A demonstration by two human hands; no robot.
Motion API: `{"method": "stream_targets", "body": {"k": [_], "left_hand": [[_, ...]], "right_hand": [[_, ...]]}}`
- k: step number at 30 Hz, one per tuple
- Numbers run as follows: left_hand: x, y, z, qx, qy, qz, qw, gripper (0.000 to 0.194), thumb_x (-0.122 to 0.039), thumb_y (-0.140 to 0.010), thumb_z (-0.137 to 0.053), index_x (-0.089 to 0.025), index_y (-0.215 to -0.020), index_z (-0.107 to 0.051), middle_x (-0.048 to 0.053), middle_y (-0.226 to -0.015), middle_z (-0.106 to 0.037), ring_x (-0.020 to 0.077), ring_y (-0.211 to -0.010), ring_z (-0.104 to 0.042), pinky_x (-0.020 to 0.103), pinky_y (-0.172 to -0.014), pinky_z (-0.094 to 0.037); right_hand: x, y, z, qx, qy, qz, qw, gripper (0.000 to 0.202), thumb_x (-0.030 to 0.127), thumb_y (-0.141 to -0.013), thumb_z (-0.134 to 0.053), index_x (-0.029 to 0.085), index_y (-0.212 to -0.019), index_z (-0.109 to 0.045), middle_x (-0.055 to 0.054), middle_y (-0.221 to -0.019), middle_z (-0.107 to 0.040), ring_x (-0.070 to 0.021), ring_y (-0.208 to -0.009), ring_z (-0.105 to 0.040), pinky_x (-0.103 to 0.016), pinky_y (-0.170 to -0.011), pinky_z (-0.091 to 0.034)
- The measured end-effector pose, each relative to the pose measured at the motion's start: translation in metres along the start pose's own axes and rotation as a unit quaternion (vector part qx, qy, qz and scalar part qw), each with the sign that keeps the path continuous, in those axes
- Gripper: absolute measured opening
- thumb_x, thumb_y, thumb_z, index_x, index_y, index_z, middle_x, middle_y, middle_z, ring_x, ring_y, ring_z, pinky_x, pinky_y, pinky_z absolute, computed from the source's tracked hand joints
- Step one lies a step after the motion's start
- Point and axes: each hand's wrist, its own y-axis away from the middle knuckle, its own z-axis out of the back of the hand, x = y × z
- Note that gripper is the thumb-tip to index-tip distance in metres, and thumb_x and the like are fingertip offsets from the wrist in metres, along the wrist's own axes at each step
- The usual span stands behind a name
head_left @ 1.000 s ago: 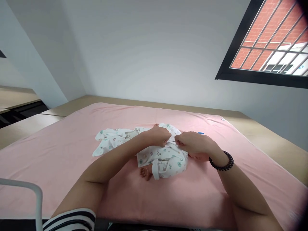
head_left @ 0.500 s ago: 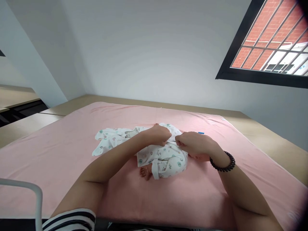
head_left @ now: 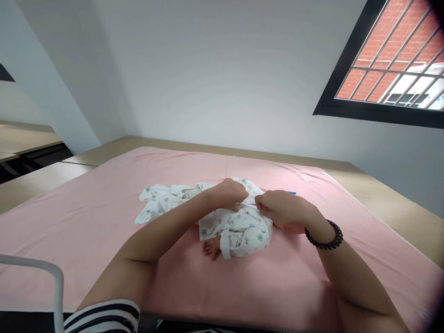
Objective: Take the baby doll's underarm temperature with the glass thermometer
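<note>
A baby doll lies on its back on a pink cloth [head_left: 208, 286], dressed in a white printed baby shirt [head_left: 249, 231]. Its small hand [head_left: 212, 247] sticks out of a folded cuff, while my right hand hides most of its head [head_left: 294, 227]. At the chest my left hand [head_left: 231, 194] is closed in a pinch on the shirt's front. My right hand [head_left: 277, 203], closed too, pinches the shirt front close by on the right. A thin pale line of fabric or tie runs between them; its ends are hidden by my fingers. White printed legwear [head_left: 152, 210] extends left behind my left forearm.
The pink cloth covers a wooden table [head_left: 381, 194] standing against a white wall [head_left: 215, 83]. A small blue object [head_left: 292, 192] lies behind my right hand. At the lower left a white curved rail [head_left: 58, 286] rises. A barred window [head_left: 391, 64] is at upper right.
The view has shifted slightly. Both hands keep their pinch at the shirt front, with hardly any movement against the doll.
</note>
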Motion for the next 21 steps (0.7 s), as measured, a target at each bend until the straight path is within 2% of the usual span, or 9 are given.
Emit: {"method": "stream_targets", "body": {"k": [3,10,16,21], "left_hand": [[0.001,0.001,-0.001,0.001,0.002,0.006,1.0,0.019,-0.027,-0.081,-0.064,-0.016,-0.066,-0.058,0.007,-0.073,-0.065,0.019,-0.06,-0.057,0.035,-0.066,-0.046],[-0.007,0.002,0.003,0.01,-0.031,0.018,0.999,0.014,-0.02,-0.081,-0.065,-0.014,-0.068,-0.062,0.008,-0.075,-0.067,0.0209,-0.066,-0.061,0.037,-0.075,-0.048],[-0.002,0.002,0.005,0.026,0.005,0.018,0.999,0.032,-0.037,-0.09,-0.067,-0.016,-0.067,-0.061,0.007,-0.074,-0.066,0.0199,-0.065,-0.06,0.035,-0.072,-0.048],[-0.01,0.001,0.006,0.018,-0.027,0.031,0.999,0.017,-0.019,-0.085,-0.065,-0.014,-0.069,-0.062,0.01,-0.077,-0.069,0.0208,-0.067,-0.064,0.038,-0.078,-0.048]], "right_hand": [[0.0,0.001,0.0,0.0,-0.001,-0.001,1.0,0.014,0.028,-0.095,-0.041,0.022,-0.083,-0.045,0.0,-0.065,-0.058,-0.0154,-0.064,-0.047,-0.031,-0.059,-0.024],[0.001,0.004,0.002,-0.015,0.001,0.003,1.0,0.013,0.024,-0.093,-0.04,0.022,-0.081,-0.043,0.0,-0.066,-0.057,-0.0148,-0.063,-0.044,-0.031,-0.057,-0.023],[0.0,0.003,0.002,0.001,0.002,-0.002,1.0,0.012,0.024,-0.094,-0.041,0.022,-0.081,-0.041,0.0,-0.06,-0.056,-0.0155,-0.062,-0.045,-0.031,-0.058,-0.023],[0.001,0.003,0.001,-0.002,0.004,0.007,1.0,0.013,0.024,-0.094,-0.039,0.022,-0.08,-0.04,0.0,-0.058,-0.056,-0.0152,-0.061,-0.045,-0.03,-0.057,-0.023]]}}
